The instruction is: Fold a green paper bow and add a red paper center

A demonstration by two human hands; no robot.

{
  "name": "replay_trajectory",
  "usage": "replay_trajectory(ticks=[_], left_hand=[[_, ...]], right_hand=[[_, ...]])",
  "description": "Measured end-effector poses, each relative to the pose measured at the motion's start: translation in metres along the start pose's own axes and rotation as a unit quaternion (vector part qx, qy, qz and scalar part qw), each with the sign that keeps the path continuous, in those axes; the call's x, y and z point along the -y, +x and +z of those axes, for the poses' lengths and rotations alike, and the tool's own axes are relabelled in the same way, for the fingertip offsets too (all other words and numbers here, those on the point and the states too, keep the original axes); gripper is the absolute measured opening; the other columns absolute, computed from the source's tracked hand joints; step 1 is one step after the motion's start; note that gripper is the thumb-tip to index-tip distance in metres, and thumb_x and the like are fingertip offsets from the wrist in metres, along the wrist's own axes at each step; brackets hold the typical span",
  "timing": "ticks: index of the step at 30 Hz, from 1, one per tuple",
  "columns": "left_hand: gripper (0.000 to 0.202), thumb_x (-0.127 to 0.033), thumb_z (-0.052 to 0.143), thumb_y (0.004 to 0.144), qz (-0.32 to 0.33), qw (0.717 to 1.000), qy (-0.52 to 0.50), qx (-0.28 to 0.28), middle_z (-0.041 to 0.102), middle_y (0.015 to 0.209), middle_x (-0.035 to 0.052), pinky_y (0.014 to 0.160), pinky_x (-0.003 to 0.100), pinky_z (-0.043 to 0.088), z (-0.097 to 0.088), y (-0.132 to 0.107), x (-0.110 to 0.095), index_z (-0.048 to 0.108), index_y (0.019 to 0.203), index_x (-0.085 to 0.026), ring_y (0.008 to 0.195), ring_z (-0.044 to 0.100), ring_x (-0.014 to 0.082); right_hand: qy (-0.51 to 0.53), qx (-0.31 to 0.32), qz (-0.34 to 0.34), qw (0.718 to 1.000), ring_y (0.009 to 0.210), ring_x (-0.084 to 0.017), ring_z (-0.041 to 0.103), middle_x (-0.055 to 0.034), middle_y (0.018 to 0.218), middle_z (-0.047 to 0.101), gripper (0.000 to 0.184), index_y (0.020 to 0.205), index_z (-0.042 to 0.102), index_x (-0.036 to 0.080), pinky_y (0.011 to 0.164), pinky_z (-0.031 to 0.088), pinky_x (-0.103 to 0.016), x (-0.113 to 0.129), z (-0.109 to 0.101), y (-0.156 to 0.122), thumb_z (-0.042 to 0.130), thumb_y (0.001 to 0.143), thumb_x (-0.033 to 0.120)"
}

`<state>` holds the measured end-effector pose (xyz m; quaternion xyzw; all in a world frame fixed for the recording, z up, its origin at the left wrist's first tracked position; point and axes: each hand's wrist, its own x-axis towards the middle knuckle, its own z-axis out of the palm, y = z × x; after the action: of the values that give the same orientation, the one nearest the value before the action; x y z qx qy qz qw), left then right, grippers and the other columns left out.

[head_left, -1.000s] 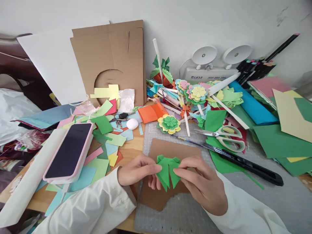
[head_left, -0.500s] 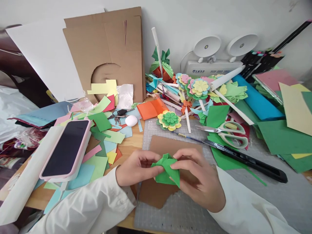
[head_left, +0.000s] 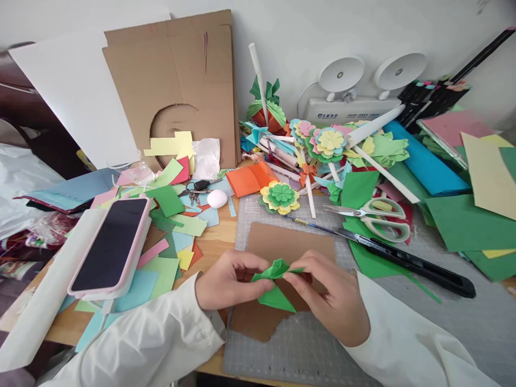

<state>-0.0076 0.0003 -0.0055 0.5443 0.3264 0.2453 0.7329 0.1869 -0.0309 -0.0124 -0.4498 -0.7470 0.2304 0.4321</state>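
Both hands work above the card (head_left: 290, 242), a brown piece lying on the grey mat (head_left: 322, 355), which rests on the desk (head_left: 220, 236). The folded green paper (head_left: 276, 299) is held over the middle of the card. The left hand (head_left: 234, 279) pinches its left end between thumb and fingers; the right hand (head_left: 332, 298) grips a thin edge at its right end, thumb and fingertips drawn together. The paper's long axis runs roughly left to right, from one hand to the other. A small raised fold stands up at its top, facing away from the person, while a broad lower flap slants down and narrows to a point at the lower right. Just beyond the card's far edge lie a paper flower (head_left: 280, 197) and a pen (head_left: 310, 224); right of the card are scissors (head_left: 389, 228) and a black cutter (head_left: 411, 263). Well beyond the card, to the right, a twin lamp (head_left: 350, 110) bears a blue logo and blue characters, too small to read surely.
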Motion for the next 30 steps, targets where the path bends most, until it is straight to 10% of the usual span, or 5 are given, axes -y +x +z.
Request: replay_trajectory(ticks=[15,30], left_hand=[[0.011,-0.019,0.064,0.079,0.002,1.000,0.010,0.011,0.056,0.066,0.0011,0.058,0.020,0.041,0.0004,0.0005,0.0024,0.066,0.079,-0.008,0.059,0.049,0.0093],[0.027,-0.030,0.059,0.082,-0.003,0.996,0.088,-0.025,0.048,0.058,-0.0004,0.049,0.020,0.034,0.0048,0.0029,0.0018,0.063,0.069,-0.007,0.053,0.041,0.0084]], right_hand=[[0.111,0.042,0.164,0.979,0.065,-0.014,0.055,-0.0006,0.072,0.057,0.016,0.078,0.051,0.020,0.058,0.044,-0.025,-0.0020,0.0015,-0.0024,0.054,0.089,0.031],[0.173,0.010,0.117,0.978,0.060,-0.011,0.052,0.0004,0.072,0.055,0.013,0.076,0.051,0.020,0.053,0.042,-0.023,0.0008,0.0053,-0.0052,0.054,0.089,0.021]])
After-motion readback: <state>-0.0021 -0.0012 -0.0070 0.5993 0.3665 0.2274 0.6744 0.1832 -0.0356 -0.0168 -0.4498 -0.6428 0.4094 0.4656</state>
